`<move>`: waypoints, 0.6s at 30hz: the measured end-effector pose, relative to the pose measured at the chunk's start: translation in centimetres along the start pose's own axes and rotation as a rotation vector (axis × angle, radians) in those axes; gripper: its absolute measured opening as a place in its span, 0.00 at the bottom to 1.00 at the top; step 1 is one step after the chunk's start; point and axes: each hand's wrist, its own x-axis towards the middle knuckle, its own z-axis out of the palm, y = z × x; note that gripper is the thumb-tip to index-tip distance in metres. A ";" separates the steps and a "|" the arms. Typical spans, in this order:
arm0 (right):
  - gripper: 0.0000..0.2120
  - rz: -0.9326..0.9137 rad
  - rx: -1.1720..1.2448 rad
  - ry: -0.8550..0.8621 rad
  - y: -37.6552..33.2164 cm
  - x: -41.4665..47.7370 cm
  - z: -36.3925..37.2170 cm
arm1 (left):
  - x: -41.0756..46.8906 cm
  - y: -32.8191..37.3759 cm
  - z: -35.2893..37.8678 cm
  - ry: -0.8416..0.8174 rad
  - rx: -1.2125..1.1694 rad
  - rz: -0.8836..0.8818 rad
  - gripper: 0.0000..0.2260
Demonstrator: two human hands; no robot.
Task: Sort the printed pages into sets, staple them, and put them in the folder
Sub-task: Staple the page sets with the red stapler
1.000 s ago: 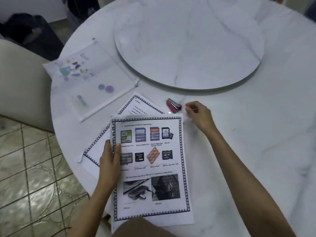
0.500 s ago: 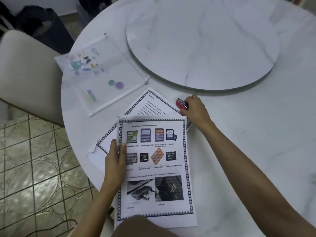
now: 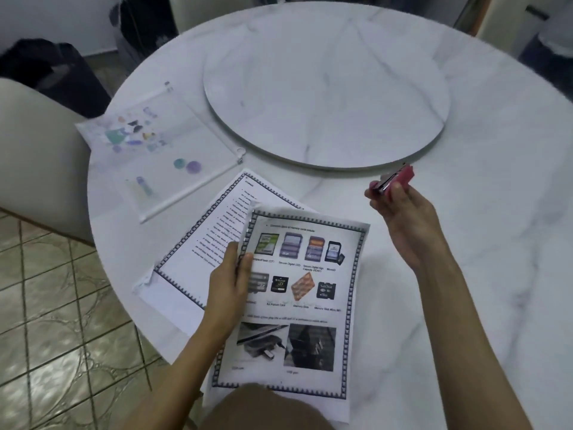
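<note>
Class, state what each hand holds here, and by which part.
The left hand grips the memory-card page by its left edge. The right hand pinches the red stapler from underneath, near one end.

Both forearms [image 3: 451,308] are bare along their visible length, as are the left grip [image 3: 228,285] and right grip [image 3: 404,214]. By the near edge of the table [image 3: 471,274] shows a rounded tan shape [image 3: 263,409], cloth or knee unclear.

Home dining room: marble table [image 3: 465,274], lazy Susan [image 3: 325,97], tiled floor [image 3: 62,305].
</note>
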 end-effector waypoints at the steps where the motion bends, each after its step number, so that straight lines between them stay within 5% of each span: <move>1: 0.20 -0.022 0.026 -0.020 -0.7 -0.8 0.2 | -0.2 0.6 0.4 -0.018 -0.003 0.031 0.06; 9: 0.12 -0.209 -0.253 -0.038 -2.8 -6.8 1.6 | -2.0 4.5 3.2 -0.109 0.029 0.253 0.02; 18: 0.14 -0.237 -0.334 -0.054 -3.7 -9.6 0.3 | -3.9 6.1 5.0 -0.205 0.039 0.376 0.03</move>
